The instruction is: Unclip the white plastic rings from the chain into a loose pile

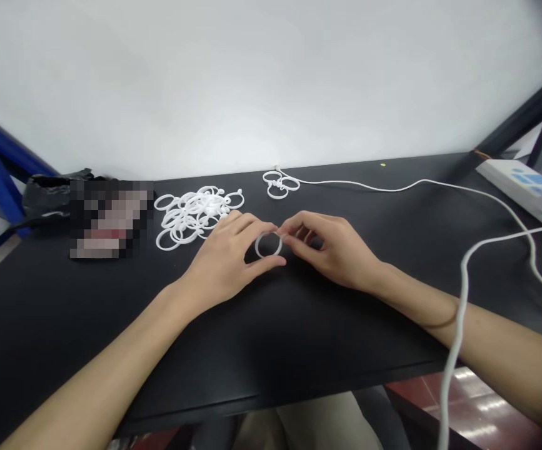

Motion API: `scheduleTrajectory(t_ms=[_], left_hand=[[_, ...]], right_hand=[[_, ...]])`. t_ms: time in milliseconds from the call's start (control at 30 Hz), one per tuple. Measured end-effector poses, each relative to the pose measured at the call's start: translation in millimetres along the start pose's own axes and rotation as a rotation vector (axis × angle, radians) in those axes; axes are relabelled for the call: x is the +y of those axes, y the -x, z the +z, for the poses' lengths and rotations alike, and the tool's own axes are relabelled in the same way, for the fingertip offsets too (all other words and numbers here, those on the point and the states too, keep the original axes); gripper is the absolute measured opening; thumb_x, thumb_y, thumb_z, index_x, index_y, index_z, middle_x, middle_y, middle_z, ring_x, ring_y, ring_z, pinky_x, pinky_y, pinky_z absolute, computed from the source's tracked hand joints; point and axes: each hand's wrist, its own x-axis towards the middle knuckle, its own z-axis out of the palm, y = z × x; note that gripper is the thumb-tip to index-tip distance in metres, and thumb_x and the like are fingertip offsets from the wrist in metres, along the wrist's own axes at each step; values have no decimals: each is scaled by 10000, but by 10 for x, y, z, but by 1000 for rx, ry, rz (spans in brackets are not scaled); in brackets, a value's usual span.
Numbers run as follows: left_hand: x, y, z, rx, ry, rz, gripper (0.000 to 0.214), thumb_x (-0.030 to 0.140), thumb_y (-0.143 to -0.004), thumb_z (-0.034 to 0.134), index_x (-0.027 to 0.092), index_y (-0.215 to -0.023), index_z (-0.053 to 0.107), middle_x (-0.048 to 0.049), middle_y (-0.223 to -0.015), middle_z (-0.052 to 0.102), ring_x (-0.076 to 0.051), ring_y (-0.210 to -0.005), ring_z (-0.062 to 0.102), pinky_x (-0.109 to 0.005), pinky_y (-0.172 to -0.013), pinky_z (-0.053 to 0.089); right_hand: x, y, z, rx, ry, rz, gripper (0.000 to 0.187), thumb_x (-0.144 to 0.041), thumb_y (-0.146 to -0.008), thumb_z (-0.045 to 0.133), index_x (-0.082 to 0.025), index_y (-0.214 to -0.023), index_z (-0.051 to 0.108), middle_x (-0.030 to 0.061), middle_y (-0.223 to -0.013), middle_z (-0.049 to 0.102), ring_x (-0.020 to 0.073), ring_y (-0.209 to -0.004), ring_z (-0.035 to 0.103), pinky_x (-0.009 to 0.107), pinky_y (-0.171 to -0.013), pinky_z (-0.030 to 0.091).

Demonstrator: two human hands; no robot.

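Observation:
A single white plastic ring (267, 256) is between my two hands, just above or on the black table. My left hand (233, 250) curls around it, forefinger along its far side and thumb along its near side. At the ring's right edge, my right hand (324, 244) pinches with thumb and forefinger; a small part there is hidden by the fingertips. Beyond my left hand lies a loose pile of white rings (195, 212) with small knobs. Farther back, a few more white rings (280, 184) sit joined in a cluster.
A white cable (406, 187) crosses the back of the black table (233, 350), and a nearer loop (461, 312) hangs over my right forearm. Black plastic bags (50, 194) and a pixelated patch are at the left. A white box (524, 181) stands at the right.

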Motion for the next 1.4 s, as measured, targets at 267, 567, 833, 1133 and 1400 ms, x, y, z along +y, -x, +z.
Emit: scheduleTrajectory(t_ms=[267,567,833,1133,1400], left_hand=[[-472,5,-162,339,-350,-341,408,423,-933,502,183,-1244,612,-122,-1153,633,-323,-1107,521,-462,-950,428],[-762,67,-152,71,-290,-576,558,443,-995,278,118,-1397,489,-170,-1411,522,-361,-1291,459,-519,-1049,370],[-706,80,-128,108,-272,-491,575,472,-996,297,98,-1394,480,-189,-1446,485,-341,-1356,393,-526,-1108,302],[-207,27,-84,193,-87,-98,399,385,-981,451,139,-1273,570,-103,-1235,631,-264,-1170,486,-452,-1060,377],[-33,2,-85,143,201,-210,114,282,-949,538,224,-917,631,4,-908,676,-183,-886,570,-327,-799,475]], right_hand=[[380,-114,-9,33,448,128,307,-266,-888,576,-149,-1172,574,130,-1133,590,245,-966,614,410,-857,525],[667,-622,117,70,618,154,271,-239,-930,472,-126,-1135,608,161,-1138,608,303,-1039,572,432,-902,482],[617,-472,77,161,531,98,133,-217,-929,470,-160,-904,588,124,-927,624,253,-882,564,397,-823,471],[133,-127,109,183,155,-12,126,-294,-935,536,-201,-977,610,19,-822,663,133,-711,608,258,-664,484],[-5,-119,117,111,-174,51,118,-272,-931,542,-200,-960,632,22,-848,665,129,-735,635,271,-693,515]])
